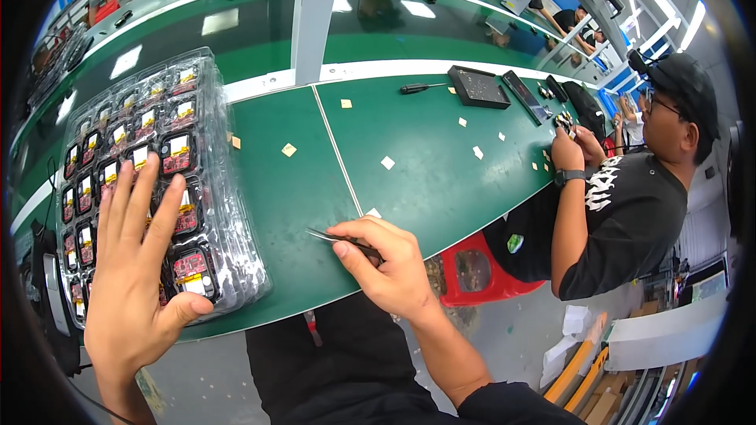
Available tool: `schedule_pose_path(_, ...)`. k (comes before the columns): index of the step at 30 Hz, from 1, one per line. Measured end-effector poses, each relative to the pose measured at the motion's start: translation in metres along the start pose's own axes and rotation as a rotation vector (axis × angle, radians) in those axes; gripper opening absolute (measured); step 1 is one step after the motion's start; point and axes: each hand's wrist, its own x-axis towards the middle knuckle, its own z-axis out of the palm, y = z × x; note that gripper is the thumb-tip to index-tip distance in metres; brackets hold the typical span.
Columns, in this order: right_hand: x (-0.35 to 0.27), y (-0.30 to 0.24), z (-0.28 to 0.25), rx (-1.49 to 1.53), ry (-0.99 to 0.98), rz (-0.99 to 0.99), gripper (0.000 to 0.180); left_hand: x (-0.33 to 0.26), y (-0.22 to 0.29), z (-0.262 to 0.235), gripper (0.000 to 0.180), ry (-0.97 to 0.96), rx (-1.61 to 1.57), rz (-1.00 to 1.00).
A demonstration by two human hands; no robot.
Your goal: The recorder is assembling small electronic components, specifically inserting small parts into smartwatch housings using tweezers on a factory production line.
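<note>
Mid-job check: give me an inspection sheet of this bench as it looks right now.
Surface: green bench mat with a white seam.
Job's things: stack of clear blister trays holding small red-and-black parts; tweezers.
Clutter: small tan paper squares scattered about; screwdriver; black flat box.
Hands: left hand flat on the trays, fingers spread; right hand gripping the tweezers.
Cables: dark cable at the left edge.
Surroundings: co-worker in black shirt seated to the right; red stool below the bench.
</note>
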Motion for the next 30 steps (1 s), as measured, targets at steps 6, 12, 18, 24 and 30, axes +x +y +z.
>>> schedule_pose_path(6, 0.001, 0.001, 0.002, 0.024, -0.021, 0.003, 0.016, 0.001, 0.0, 0.003, 0.098, -0.009, 0.001, -0.006)
schedule_pose_path(12, 0.001, 0.003, 0.005, 0.038, 0.028, -0.053, 0.017, 0.0, 0.001, 0.004, 0.088, 0.02, 0.023, 0.017)
schedule_pose_path(18, 0.0, -0.002, 0.001, 0.008, -0.009, -0.004, 0.015, 0.0, 0.003, -0.001, 0.091, -0.004, -0.017, -0.006)
schedule_pose_path(24, -0.001, -0.002, 0.001, 0.002, -0.006, 0.006, 0.016, 0.008, 0.013, 0.0, 0.098, 0.109, 0.012, -0.045)
schedule_pose_path(30, 0.0, 0.0, 0.003, 0.044, 0.025, -0.033, 0.017, 0.013, 0.015, 0.009, 0.093, 0.08, -0.016, -0.096)
